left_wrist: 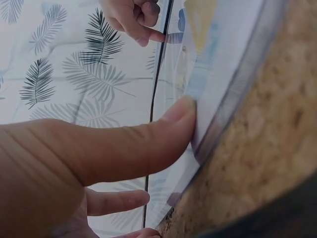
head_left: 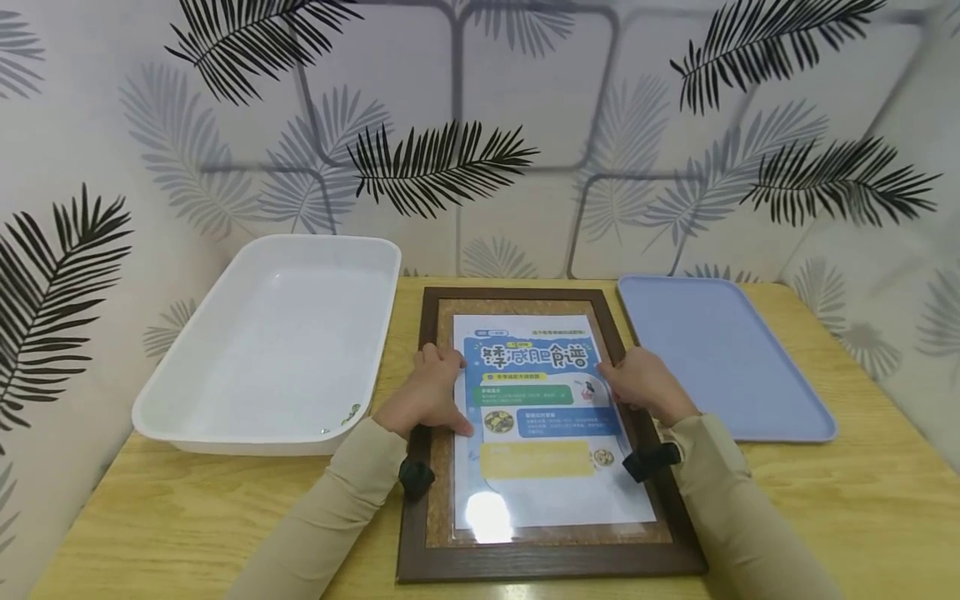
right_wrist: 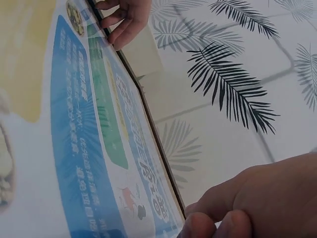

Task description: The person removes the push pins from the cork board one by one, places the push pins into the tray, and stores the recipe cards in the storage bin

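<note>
A printed sheet [head_left: 555, 504] under a glossy clear layer lies on a cork board [head_left: 438, 517] with a dark brown frame [head_left: 551, 562]. At the sheet's left edge, my left hand [head_left: 431, 389] has its thumb touching the sheet and its other fingers spread apart over the frame side. Opposite it, my right hand [head_left: 648, 383] touches the sheet's right edge with an extended finger; its other fingers are bent. The left wrist view shows the left thumb [left_wrist: 143, 144] against the sheet's edge. Only part of the right hand [right_wrist: 247, 208] appears in the right wrist view.
Left of the board stands a deep white tray [head_left: 270, 333], with small green marks near its front corner. A flat blue tray [head_left: 723, 350] lies on the right. Everything rests on a wooden table [head_left: 847, 483] before a leaf-patterned wall [head_left: 525, 92].
</note>
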{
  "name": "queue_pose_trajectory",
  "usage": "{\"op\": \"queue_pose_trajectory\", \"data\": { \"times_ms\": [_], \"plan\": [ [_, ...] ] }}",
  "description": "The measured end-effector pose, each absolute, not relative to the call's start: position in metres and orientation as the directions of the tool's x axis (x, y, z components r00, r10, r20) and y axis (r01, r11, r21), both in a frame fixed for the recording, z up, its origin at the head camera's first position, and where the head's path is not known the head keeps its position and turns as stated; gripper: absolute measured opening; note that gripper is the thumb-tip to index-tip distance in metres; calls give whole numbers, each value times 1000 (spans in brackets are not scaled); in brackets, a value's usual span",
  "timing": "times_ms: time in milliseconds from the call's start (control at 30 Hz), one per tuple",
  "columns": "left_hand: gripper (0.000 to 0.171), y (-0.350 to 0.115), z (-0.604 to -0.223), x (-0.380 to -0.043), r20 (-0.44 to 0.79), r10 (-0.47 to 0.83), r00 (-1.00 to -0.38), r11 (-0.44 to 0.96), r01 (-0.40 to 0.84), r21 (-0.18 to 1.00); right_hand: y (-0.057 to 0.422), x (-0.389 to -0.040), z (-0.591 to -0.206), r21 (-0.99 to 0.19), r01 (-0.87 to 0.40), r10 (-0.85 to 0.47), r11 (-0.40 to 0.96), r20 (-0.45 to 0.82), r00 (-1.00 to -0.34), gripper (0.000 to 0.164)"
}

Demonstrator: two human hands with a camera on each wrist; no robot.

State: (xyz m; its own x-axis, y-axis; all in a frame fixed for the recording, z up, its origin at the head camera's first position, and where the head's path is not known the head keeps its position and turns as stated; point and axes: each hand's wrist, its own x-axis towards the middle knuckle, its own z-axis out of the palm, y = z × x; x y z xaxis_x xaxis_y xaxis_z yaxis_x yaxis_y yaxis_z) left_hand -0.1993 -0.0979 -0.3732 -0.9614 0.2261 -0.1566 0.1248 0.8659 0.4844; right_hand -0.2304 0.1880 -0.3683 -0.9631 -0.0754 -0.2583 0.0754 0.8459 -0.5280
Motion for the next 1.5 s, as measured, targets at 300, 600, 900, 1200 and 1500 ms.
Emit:
{"op": "queue_pose_trajectory", "data": {
  "times_ms": [300, 600, 900, 1200, 1500],
  "plan": [
    [84, -97, -374, -199, -167, 235, -958, 854, 121, 506, 198, -231, -375, -649, 169, -66, 742, -322, -944, 49],
    [84, -98, -376, -200, -164, 237, -958, 834, 113, 540, 214, -233, -374, -694, -12, -231, 720, -223, -947, 32],
    [85, -99, -377, -200, -161, 237, -958, 838, 117, 534, 219, -233, -377, -788, -72, -379, 611, -211, -901, 24],
    [87, -100, -376, -201, -160, 240, -958, 835, 119, 537, 223, -228, -379, -795, -97, -457, 599, -240, -856, 37],
    [105, -102, -376, -203, -187, 228, -955, 825, 87, 559, 228, -224, -392, -917, -22, -479, 397, -187, -857, 37]
  ]
}}
